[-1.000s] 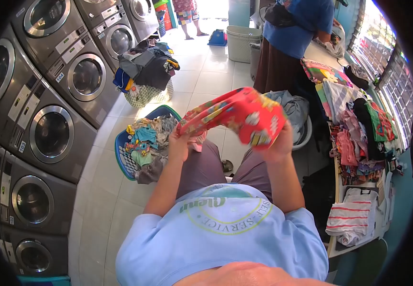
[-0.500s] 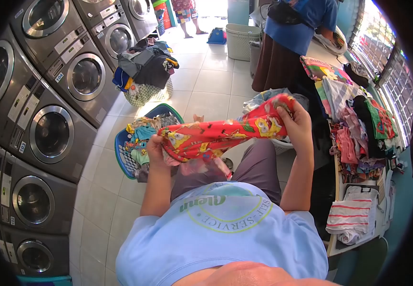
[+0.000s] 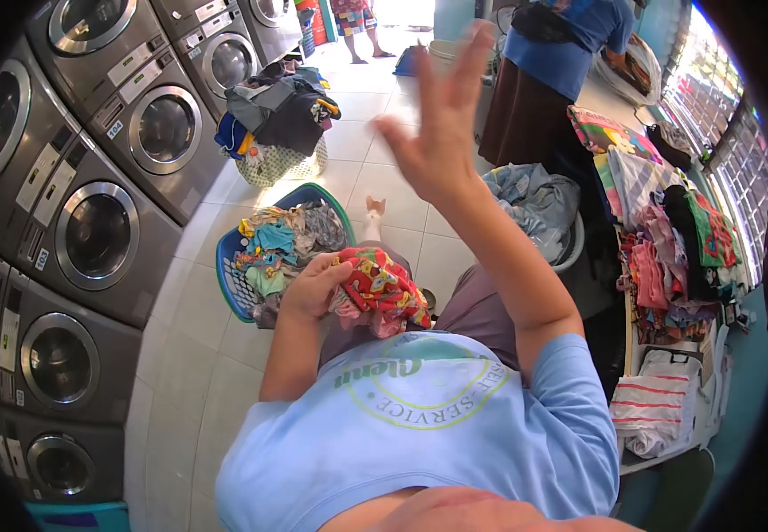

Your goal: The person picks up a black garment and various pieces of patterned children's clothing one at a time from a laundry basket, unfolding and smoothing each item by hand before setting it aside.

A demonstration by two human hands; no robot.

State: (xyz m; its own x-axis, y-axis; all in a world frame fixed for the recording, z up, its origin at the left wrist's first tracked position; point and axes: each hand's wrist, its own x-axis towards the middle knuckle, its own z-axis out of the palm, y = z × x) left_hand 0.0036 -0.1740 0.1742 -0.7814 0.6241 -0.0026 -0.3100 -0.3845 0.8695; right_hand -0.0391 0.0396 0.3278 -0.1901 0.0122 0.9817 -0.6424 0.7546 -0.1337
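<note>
My left hand (image 3: pixel 315 285) is closed on a red cartoon-print cloth (image 3: pixel 382 282), bunched over my lap. Some pink cloth (image 3: pixel 353 312) shows beneath it, partly hidden. Raised high in front of me, my right hand (image 3: pixel 444 133) is smeared by motion, its fingers spread and nothing in them. Just beyond my left hand, a blue-green laundry basket (image 3: pixel 240 297) on the floor holds a heap of mixed clothes (image 3: pixel 291 244).
Dryers (image 3: pixel 96 235) line the left wall. A cream basket (image 3: pixel 282 168) overflows with clothes; another basket (image 3: pixel 572 253) holds bluish fabric. At right is a table with folded clothes (image 3: pixel 659 239) and striped cloth (image 3: pixel 654 399). A small cat-like animal (image 3: pixel 372 213) is ahead. A person (image 3: pixel 561 53) stands nearby.
The red cloth, stretched between both hands before, is now bunched in my left hand over my lap. My right hand has let go and swung up and forward.
</note>
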